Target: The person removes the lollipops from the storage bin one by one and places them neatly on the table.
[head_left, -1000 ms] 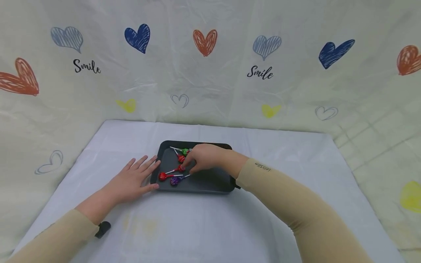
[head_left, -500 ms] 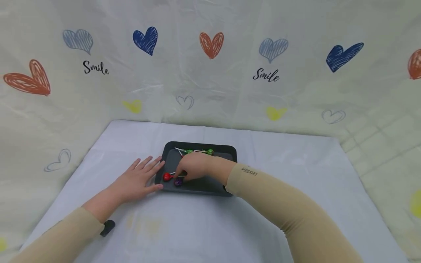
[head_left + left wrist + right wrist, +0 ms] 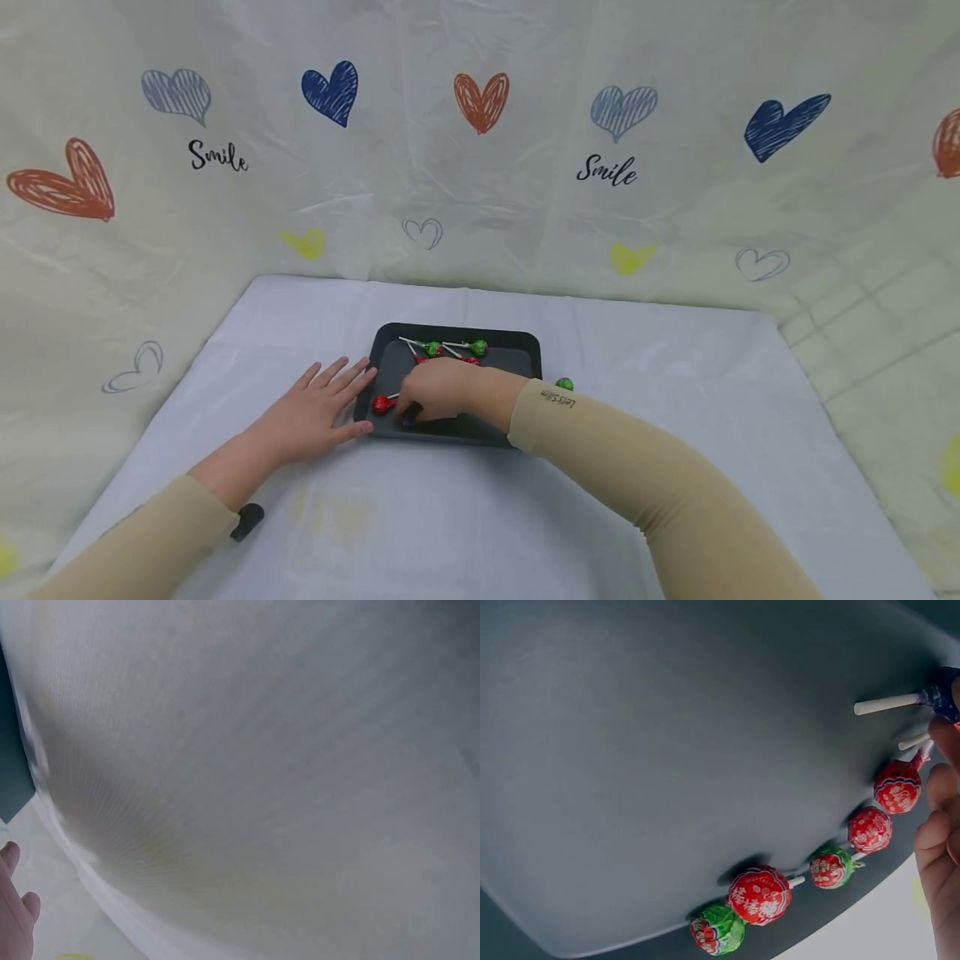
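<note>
Left hand (image 3: 300, 423) lies spread at the left edge of the tray (image 3: 513, 358), well placed to steady it. Inside, near-left, right hand (image 3: 438, 388) pinches the purple lollipop (image 3: 943, 688); best kept clear of the red lollipop (image 3: 382, 404).

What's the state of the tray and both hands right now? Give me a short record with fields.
Tray: dark, on the white-covered table
Left hand: fingers spread, at the tray's left edge
Right hand: over the tray, fingers touching the purple lollipop; whether pinched is unclear
Near-left of tray: one red lollipop
Far side of tray: two green-and-red lollipops, with red ones near them
Outside tray: a green round item to the right, partly hidden by the right sleeve; probably another lollipop
</note>
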`<action>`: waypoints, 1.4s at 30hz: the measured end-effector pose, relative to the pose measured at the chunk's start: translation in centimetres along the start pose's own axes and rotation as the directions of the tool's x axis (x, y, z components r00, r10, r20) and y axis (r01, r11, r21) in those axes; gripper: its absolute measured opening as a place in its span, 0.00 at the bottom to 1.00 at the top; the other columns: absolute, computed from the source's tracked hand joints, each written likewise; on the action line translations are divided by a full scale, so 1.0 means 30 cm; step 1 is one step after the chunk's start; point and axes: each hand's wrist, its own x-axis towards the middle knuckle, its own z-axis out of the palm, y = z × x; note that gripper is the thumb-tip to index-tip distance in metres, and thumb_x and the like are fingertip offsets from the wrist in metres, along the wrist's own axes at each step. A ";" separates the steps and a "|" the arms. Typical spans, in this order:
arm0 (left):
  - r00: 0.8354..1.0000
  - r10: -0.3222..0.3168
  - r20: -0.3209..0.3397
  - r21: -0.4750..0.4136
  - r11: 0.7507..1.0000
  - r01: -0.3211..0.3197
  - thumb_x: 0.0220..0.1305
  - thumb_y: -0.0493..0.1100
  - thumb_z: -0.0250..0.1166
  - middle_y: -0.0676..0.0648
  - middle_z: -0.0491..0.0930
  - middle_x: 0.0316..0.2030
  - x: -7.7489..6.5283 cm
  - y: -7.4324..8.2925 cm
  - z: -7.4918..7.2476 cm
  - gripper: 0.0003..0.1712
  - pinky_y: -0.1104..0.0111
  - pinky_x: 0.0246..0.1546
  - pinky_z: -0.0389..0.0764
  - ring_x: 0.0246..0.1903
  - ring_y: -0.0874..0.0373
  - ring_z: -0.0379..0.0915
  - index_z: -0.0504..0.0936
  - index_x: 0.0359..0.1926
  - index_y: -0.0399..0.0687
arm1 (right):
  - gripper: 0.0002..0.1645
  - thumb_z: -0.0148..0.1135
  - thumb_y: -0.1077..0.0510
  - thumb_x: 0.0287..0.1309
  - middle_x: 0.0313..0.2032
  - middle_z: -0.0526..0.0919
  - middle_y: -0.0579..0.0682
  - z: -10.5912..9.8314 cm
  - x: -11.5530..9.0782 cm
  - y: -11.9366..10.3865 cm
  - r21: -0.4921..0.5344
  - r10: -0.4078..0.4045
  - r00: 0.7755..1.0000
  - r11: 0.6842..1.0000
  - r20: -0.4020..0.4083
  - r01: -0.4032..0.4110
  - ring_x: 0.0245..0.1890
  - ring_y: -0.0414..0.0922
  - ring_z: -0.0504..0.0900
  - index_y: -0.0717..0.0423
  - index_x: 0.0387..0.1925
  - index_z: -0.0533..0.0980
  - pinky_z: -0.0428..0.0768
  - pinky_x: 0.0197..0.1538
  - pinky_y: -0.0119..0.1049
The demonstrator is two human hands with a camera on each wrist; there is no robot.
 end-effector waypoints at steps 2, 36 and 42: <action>1.000 -0.006 0.015 0.004 1.000 0.006 0.61 0.81 0.43 0.48 0.49 0.77 0.001 0.003 -0.007 0.54 0.41 0.72 0.43 0.76 0.42 0.42 0.53 0.78 0.55 | 0.19 0.68 0.49 0.62 0.48 0.85 0.36 0.000 -0.005 0.001 -0.004 0.009 1.000 1.000 0.004 -0.009 0.48 0.36 0.80 0.36 0.55 0.83 0.76 0.58 0.31; 0.999 -0.014 0.034 0.015 1.000 0.013 0.64 0.74 0.54 0.47 0.49 0.78 -0.001 0.020 -0.021 0.51 0.41 0.72 0.42 0.76 0.41 0.41 0.52 0.78 0.54 | 0.15 0.71 0.47 0.58 0.44 0.85 0.34 0.002 -0.098 0.068 0.130 0.137 0.990 0.983 -0.032 -0.132 0.44 0.33 0.79 0.36 0.48 0.86 0.79 0.50 0.32; 0.999 -0.017 0.034 0.020 1.000 0.017 0.64 0.74 0.53 0.48 0.48 0.78 0.002 0.016 -0.015 0.51 0.41 0.72 0.42 0.76 0.41 0.41 0.52 0.79 0.54 | 0.17 0.71 0.43 0.57 0.46 0.85 0.34 -0.021 -0.140 0.107 0.120 0.172 0.982 0.980 -0.076 -0.162 0.47 0.34 0.80 0.37 0.49 0.86 0.78 0.53 0.33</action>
